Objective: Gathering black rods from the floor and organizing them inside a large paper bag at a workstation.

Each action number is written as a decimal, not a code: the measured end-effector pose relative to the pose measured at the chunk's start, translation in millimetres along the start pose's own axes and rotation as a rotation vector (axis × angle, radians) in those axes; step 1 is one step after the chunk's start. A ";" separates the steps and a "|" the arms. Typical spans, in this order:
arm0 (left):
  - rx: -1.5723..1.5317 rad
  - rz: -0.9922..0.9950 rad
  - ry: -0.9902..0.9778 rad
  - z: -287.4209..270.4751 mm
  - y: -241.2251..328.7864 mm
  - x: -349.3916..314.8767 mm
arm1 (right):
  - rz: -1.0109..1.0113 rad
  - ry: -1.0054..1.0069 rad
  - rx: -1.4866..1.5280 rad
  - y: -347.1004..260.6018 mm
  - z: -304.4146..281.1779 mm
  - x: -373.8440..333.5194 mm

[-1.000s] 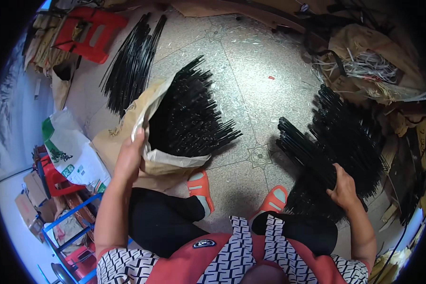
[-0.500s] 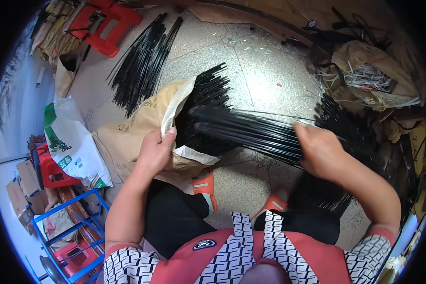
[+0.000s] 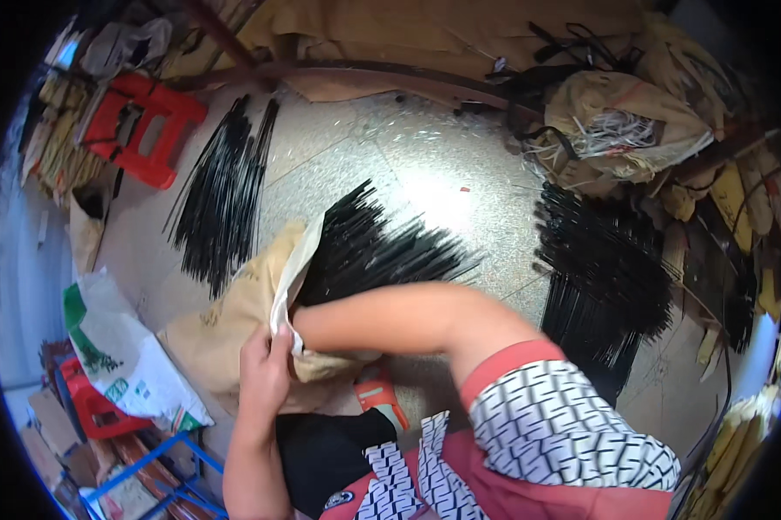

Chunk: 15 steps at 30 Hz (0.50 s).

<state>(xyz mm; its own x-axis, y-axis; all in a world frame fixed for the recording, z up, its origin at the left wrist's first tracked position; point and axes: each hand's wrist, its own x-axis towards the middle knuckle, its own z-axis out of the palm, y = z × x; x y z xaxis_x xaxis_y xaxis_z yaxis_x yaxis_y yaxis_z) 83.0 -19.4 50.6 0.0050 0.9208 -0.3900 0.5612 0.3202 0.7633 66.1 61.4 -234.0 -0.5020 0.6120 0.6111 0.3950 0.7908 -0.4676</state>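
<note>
My left hand [image 3: 265,368] pinches the pale rim of a brown woven sack [image 3: 221,342] that lies open toward the right. My right forearm [image 3: 390,321] reaches across and into the sack's mouth; its hand is hidden inside. A bundle of thin black rods [image 3: 382,251] sticks out of the sack past the forearm, their far ends fanned over the floor. Whether my right hand grips any rods does not show.
More black rods lie in a pile [image 3: 221,195] at the far left and in a crossed heap [image 3: 603,269] at right. A red stool [image 3: 143,126], a white-and-green sack [image 3: 135,355], a blue metal frame [image 3: 161,451] and a sack of white strips [image 3: 624,126] stand around the floor.
My right hand has gone from holding a bundle of rods at the right to inside the sack. Rods now fan out of its mouth. My left hand stays at the rim. The view has shifted.
</note>
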 end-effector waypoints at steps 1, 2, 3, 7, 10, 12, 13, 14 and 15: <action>0.006 -0.021 -0.022 -1.1 -2.5 0.3 | 0.034 -0.053 0.030 -22.0 14.7 14.1; 0.015 -0.024 -0.022 -7.9 -4.8 -2.2 | 0.056 -0.105 0.080 -50.4 25.8 20.3; -0.003 -0.035 -0.023 -8.1 -2.9 -2.3 | 0.090 -0.160 0.118 -63.1 29.6 32.8; -0.017 -0.112 -0.098 -4.7 0.6 6.6 | 0.212 -0.389 0.297 -85.7 17.0 60.4; 0.012 -0.051 -0.117 6.3 4.6 23.1 | 0.331 -0.549 0.414 -71.4 -23.3 59.0; -0.009 -0.061 -0.096 8.4 4.8 29.2 | 0.432 -0.642 0.476 -45.6 -67.5 47.0; -0.028 -0.086 -0.048 8.7 3.2 31.2 | 0.490 -0.685 0.508 -30.1 -93.0 36.6; -0.042 -0.084 -0.037 11.3 2.9 33.9 | 0.552 -0.723 0.540 -14.2 -124.0 24.7; -0.057 -0.090 -0.004 3.3 -1.8 34.2 | 0.300 -1.059 0.227 -14.4 -197.7 46.1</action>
<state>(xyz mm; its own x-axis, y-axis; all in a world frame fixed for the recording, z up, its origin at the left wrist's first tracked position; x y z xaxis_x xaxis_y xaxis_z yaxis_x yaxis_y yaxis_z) 84.9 10.8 34.3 -0.0401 0.8868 -0.4605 0.5114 0.4141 0.7530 189.3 76.9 -72.9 -0.8538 0.3894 -0.3455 0.5142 0.5273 -0.6764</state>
